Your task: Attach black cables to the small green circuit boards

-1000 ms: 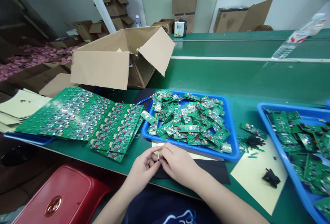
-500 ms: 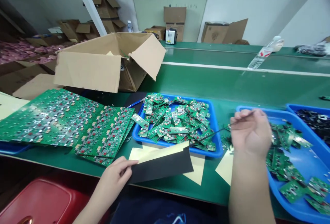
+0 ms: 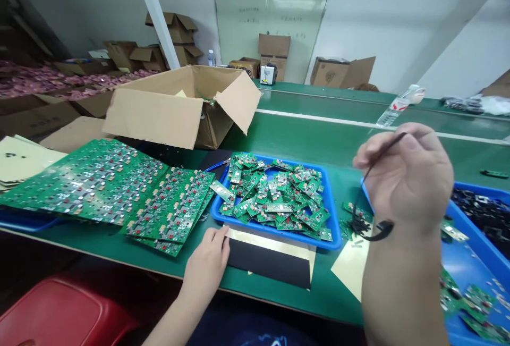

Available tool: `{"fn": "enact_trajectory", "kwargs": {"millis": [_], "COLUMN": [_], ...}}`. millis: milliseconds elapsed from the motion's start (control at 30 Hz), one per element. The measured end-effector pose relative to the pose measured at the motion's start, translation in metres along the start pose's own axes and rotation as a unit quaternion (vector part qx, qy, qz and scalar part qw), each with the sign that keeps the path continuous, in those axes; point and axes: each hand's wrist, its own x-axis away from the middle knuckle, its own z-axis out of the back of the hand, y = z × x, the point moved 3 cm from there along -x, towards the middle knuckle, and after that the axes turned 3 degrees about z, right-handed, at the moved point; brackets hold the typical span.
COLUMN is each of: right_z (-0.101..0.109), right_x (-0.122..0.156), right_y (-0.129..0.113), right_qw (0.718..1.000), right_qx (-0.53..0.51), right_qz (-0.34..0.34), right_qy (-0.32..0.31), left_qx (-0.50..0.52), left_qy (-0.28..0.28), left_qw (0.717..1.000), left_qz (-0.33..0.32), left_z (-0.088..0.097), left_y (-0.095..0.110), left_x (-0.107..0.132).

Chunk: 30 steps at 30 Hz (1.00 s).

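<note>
The right hand (image 3: pixel 410 176) is raised at the right, above the near part of the scene, with its thumb and forefinger clamped on a thin black strip (image 3: pixel 377 160). The strip curves down to the left from the fingertips (a dark curl shows by the wrist, though I cannot tell if it is the same piece).

The left hand (image 3: pixel 209 255) is low at the near edge of the green surface (image 3: pixel 311 133), fingers close together, its forefinger at the left end of a black sheet (image 3: pixel 271 265). Whether those fingers grip the sheet or only press it, I cannot tell. The sheet lies flat, with pale yellow paper (image 3: pixel 274 243) showing along its far side.

Just beyond is a blue tray (image 3: pixel 335 224) heaped with small green circuit boards (image 3: pixel 279 208); one leans over its left rim. To the left lie large green circuit panels (image 3: pixel 99 184), overlapping, and behind them stands an open cardboard box (image 3: pixel 155 117). Right of the tray, a black tangle (image 3: pixel 358 225) sits by a yellow sheet (image 3: pixel 353 269). A second blue tray (image 3: pixel 460 263) with more boards is partly hidden by the right arm (the forearm crosses its left side).
</note>
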Motion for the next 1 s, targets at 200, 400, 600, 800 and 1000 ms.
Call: {"fn": "enact_trajectory", "kwargs": {"millis": [200,400,600,800,1000], "right_z": [-0.006,-0.004,-0.002,0.001,-0.010], "right_x": [0.008,0.011,0.012,0.010,0.010], "right_y": [-0.002,0.009,0.007,0.010,0.005], "right_qw": [0.997,0.994,0.985,0.977,0.977], "right_qx": [-0.008,-0.009,0.017,0.048,0.074], "right_qz": [0.001,-0.050,-0.065,-0.065,-0.030], "right_qy": [-0.073,-0.100,-0.160,-0.196,-0.196], "left_qx": [-0.141,-0.170,-0.168,-0.119,0.102], "left_qy": [0.023,-0.036,-0.125,-0.162,-0.120], "left_qw": [0.987,0.965,0.947,0.953,0.974], "left_qz": [-0.069,-0.197,-0.242,-0.225,-0.165], "left_z": [0.036,0.039,0.033,0.053,0.095], "left_y": [0.003,0.006,0.005,0.010,0.068], "left_x": [-0.028,-0.102,-0.133,-0.144,-0.123]}}
